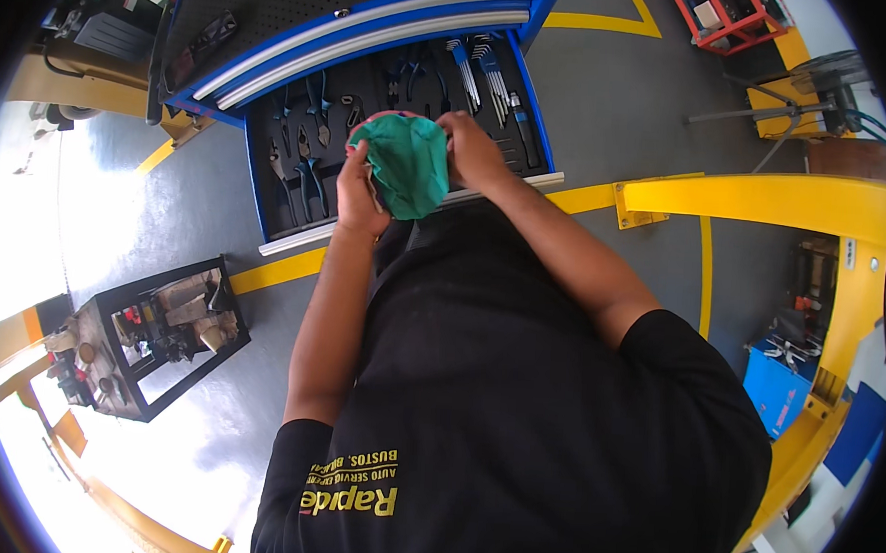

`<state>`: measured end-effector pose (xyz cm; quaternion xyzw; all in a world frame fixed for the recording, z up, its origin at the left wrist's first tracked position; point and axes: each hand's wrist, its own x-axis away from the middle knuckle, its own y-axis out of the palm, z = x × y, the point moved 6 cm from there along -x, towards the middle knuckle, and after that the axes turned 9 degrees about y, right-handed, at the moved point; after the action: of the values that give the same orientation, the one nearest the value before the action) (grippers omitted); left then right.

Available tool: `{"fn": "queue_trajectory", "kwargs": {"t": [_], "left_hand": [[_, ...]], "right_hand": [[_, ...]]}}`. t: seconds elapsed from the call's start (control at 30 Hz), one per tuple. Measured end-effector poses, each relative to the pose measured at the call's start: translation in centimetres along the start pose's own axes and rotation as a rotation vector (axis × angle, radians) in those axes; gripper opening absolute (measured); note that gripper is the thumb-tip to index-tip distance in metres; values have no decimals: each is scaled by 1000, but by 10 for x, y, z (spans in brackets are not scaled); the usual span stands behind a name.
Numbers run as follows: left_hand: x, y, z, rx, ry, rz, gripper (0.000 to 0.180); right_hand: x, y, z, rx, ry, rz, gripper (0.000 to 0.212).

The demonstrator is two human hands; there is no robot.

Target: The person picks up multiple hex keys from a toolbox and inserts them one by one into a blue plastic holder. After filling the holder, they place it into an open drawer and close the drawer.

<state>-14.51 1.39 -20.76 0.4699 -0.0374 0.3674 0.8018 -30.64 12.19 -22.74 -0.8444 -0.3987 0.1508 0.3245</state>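
Note:
A crumpled green cloth (401, 164) is spread between my two hands, over the front of an open tool drawer (558, 177). My left hand (361, 194) grips its left side, the thumb lying up along the edge. At the upper right edge my right hand (473, 152) has its fingers closed on the cloth; its fingertips are partly hidden. A pinkish-red edge shows behind the top of the cloth, too little of it to name. Beneath, in the drawer's dark tray, lie pliers (309, 164) with blue-and-black handles and sets of hex keys (492, 79).
The drawer belongs to a blue tool cabinet (547, 7) with a black perforated top. To the right runs a yellow steel frame (768, 201); beyond it stands a fan (794, 113). A black-framed bin of parts (156, 397) stands on the floor at left. A red rack (718, 31) is far right.

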Motion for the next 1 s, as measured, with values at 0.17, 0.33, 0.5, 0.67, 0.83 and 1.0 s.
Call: {"fn": "queue_trajectory", "kwargs": {"t": [0.17, 0.33, 0.5, 0.67, 0.83, 1.0], "left_hand": [[-23, -61, 35, -563, 322, 150, 35], [-15, -76, 33, -1874, 847, 118, 50], [-9, -80, 20, -1927, 828, 42, 53], [-4, -73, 25, -1939, 797, 57, 50], [-3, -70, 22, -1982, 751, 63, 50], [-5, -80, 20, -1971, 797, 49, 53]], "right_hand": [[-1, -61, 75, 162, 195, 147, 31], [-30, -91, 127, 302, 240, 166, 29], [-62, -93, 144, 98, 358, -20, 36], [-49, -76, 111, 608, 86, -77, 44], [-6, -52, 95, 861, 49, -52, 51], [20, -46, 80, 907, 106, -237, 53]]}}
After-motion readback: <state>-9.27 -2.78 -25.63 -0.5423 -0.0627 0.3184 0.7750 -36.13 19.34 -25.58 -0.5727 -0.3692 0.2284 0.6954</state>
